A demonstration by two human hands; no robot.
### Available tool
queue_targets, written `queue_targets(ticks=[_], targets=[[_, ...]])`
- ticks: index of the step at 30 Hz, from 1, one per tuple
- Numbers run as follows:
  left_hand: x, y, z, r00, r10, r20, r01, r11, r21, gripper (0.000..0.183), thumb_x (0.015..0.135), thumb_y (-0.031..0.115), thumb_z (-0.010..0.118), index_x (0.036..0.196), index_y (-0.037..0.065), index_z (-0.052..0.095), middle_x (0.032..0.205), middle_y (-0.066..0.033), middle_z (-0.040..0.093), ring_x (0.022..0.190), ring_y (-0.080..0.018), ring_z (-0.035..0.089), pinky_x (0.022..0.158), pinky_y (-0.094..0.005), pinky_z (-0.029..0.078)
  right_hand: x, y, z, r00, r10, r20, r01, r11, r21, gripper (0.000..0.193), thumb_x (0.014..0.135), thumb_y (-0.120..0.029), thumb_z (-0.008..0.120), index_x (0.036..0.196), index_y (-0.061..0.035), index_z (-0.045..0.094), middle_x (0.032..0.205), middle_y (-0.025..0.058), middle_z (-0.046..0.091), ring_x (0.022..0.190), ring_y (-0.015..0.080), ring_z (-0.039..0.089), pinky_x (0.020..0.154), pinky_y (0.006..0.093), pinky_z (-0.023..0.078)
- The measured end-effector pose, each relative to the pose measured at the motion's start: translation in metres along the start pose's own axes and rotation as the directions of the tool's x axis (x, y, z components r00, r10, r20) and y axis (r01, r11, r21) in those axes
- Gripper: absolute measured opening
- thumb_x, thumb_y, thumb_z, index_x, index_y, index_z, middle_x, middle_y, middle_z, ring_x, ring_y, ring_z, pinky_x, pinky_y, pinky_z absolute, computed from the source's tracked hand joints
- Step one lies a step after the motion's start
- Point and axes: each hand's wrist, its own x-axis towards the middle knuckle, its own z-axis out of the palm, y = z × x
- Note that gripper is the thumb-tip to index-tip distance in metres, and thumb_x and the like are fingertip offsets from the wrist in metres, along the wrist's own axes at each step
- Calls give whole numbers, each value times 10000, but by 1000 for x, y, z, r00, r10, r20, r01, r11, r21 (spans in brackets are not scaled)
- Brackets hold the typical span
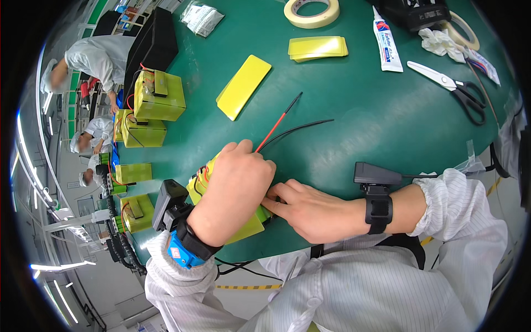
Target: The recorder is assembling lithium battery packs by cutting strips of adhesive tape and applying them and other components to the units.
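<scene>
My left hand [243, 169] is curled over a yellow-wrapped battery pack [250, 228] near the table's front edge, covering most of it. A red wire [271, 133] and a black wire [298, 128] run out from beside its knuckles across the tabletop. The red one ends in a black length. At the pack's right side my right hand [307, 210] has thumb and fingers closed together; what they pinch is hidden, with something dark at the fingertips. Ahead of the hands lie yellow rectangular sheets [243, 88] and a second stack of yellow sheets [317, 48].
Several wrapped battery packs [160, 98] line the green table's [359, 110] left side. At right are scissors [442, 78], a white tube [387, 44] and crumpled tissue [441, 43]. A tape roll [311, 12] and plastic bag [201, 19] lie far off. Co-workers [99, 58] sit at left.
</scene>
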Motion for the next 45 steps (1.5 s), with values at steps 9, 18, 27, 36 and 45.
queue_targets(ticks=[9, 18, 27, 36, 45], targets=[[-42, 10, -5, 941, 19, -338, -124, 948, -292, 247, 641, 35, 689, 883, 85, 678, 858, -22, 622, 826, -245, 549, 718, -364, 470, 15, 15, -2, 992, -109, -64, 95, 977, -191, 426, 770, -123, 671, 1176, -17, 597, 1008, 77, 569, 910, 260, 539, 813, 364, 484], [-101, 28, 24, 892, -178, -416, 2, 921, -389, 336, 705, 60, 736, 1033, 88, 665, 1206, -135, 564, 1117, -351, 544, 902, -421, 486, 30, 26, -19, 990, -140, -17, 140, 990, 2, 398, 741, -157, 765, 1108, -36, 668, 927, 114, 670, 894, 297, 639, 775, 377, 525], [-112, 41, 54, 864, -266, -428, 41, 884, -466, 493, 675, 31, 761, 1145, 122, 645, 1338, -186, 477, 1176, -413, 507, 946, -480, 463, 40, 24, -12, 999, 24, -28, -19, 983, 182, 244, 727, -100, 776, 885, -18, 610, 793, 88, 644, 733, 237, 652, 661, 352, 527], [-109, 48, 53, 859, -258, -442, 80, 920, -383, 492, 702, 62, 744, 1169, 182, 652, 1303, -187, 494, 1159, -391, 525, 925, -456, 481, 34, 18, -5, 990, 103, -99, -83, 978, 191, 330, 724, -86, 783, 991, -34, 596, 811, 56, 615, 701, 177, 611, 650, 306, 530], [-160, 50, 41, 726, -434, -533, 158, 860, -485, 438, 751, -61, 609, 1179, 25, 576, 1270, -229, 537, 1171, -405, 523, 988, -490, 416, 39, 19, 0, 993, 42, -109, -27, 990, 136, 408, 738, -105, 779, 1084, -28, 575, 865, 74, 613, 733, 182, 612, 675, 310, 534]])
